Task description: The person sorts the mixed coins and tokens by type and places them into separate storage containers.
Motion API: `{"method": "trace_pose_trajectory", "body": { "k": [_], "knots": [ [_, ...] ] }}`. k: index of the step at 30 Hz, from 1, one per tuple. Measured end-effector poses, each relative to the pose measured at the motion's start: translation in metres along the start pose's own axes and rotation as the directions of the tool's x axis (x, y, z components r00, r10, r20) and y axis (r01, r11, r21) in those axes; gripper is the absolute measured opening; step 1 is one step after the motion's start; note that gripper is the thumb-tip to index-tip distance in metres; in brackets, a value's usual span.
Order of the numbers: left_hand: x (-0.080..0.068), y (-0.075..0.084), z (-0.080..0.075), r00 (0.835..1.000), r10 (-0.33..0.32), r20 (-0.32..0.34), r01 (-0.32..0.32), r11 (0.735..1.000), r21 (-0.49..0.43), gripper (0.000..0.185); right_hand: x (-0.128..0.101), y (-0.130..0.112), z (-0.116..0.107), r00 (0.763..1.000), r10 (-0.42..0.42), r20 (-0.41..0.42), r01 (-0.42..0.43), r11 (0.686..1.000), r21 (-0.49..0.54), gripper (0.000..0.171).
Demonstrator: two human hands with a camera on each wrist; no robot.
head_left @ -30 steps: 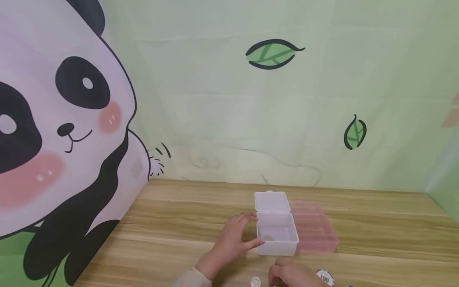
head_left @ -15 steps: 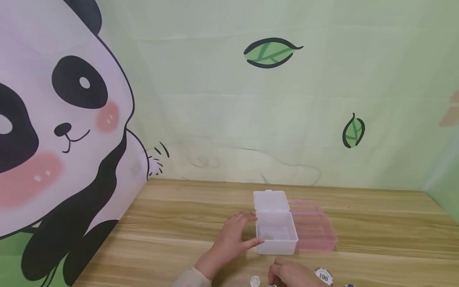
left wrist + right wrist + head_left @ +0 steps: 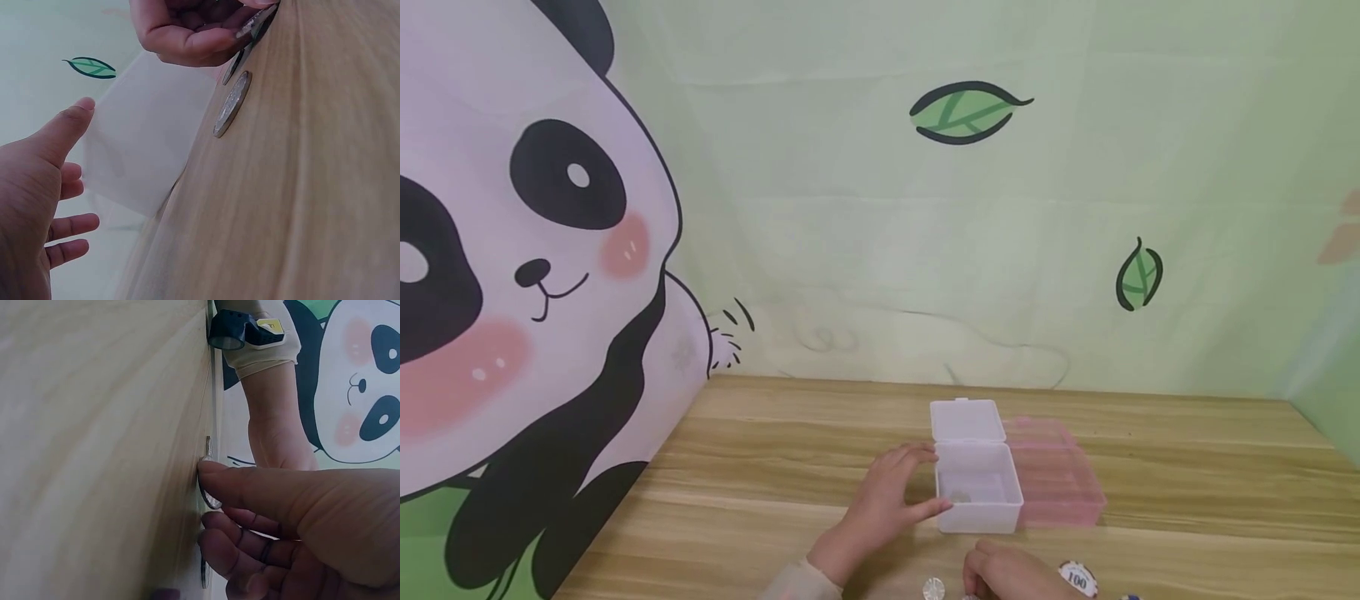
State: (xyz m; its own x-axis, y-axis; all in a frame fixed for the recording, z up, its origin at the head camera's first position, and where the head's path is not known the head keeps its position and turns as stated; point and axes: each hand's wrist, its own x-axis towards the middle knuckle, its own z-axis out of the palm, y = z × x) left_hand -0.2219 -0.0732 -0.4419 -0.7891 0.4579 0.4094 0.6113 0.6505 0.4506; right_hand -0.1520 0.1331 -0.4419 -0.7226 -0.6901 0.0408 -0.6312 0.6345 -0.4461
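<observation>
My left hand [image 3: 883, 500] rests at the left side of a white plastic box [image 3: 981, 518], its thumb at the near rim and fingertips at the far left edge. The box's lid [image 3: 967, 420] stands open, and a small round piece [image 3: 960, 497] lies inside. In front of the box, my right hand [image 3: 1011, 572] pinches a silver coin [image 3: 212, 495] between thumb and fingers, just over the table. Beside it a second silver coin [image 3: 933, 589] lies flat, also visible in the left wrist view as a coin [image 3: 232, 105] on the wood.
A pink translucent box [image 3: 1060, 500] stands against the white box's right side. Right of my right hand is a white poker chip [image 3: 1078, 577] marked 100. A blue-edged piece [image 3: 1129, 597] is cut off by the frame bottom. Behind the wooden table [image 3: 790, 433] hangs a printed panda backdrop [image 3: 820, 208].
Both hands stay almost where they were. The right hand keeps its fingers at the coin by the table, with only a slight shift; the view itself has moved a little.
</observation>
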Motion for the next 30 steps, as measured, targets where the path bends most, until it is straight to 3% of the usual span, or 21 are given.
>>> {"method": "trace_pose_trajectory", "body": {
  "k": [6, 11, 17, 24, 30],
  "knots": [
    [0.0, 0.0, 0.001, 1.0, 0.015, -0.01, -0.015, 1.0, 0.003, 0.051, -0.002, -0.002, 0.0, 0.999, 0.048, -0.005, -0.047, 0.991, 0.125, 0.016],
    [0.0, 0.0, 0.0, 1.0, 0.016, -0.012, -0.016, 1.0, 0.008, 0.052, -0.002, -0.004, -0.002, 0.998, 0.054, 0.012, -0.055, 0.985, 0.162, 0.016],
    [0.0, 0.0, 0.0, 1.0, 0.019, -0.02, -0.019, 1.0, 0.006, 0.051, -0.002, -0.005, -0.003, 0.997, 0.067, 0.047, -0.077, 0.961, 0.266, 0.013],
    [-0.002, -0.001, -0.001, 0.999, 0.02, -0.027, -0.021, 1.0, -0.007, 0.051, -0.001, -0.004, -0.005, 0.999, -0.046, 0.018, 0.041, 0.976, 0.213, 0.013],
    [-0.001, -0.001, 0.0, 0.999, 0.029, -0.029, -0.029, 1.0, -0.007, 0.051, -0.002, -0.006, -0.01, 0.999, 0.002, 0.046, -0.019, 0.933, 0.36, 0.011]
  ]
}}
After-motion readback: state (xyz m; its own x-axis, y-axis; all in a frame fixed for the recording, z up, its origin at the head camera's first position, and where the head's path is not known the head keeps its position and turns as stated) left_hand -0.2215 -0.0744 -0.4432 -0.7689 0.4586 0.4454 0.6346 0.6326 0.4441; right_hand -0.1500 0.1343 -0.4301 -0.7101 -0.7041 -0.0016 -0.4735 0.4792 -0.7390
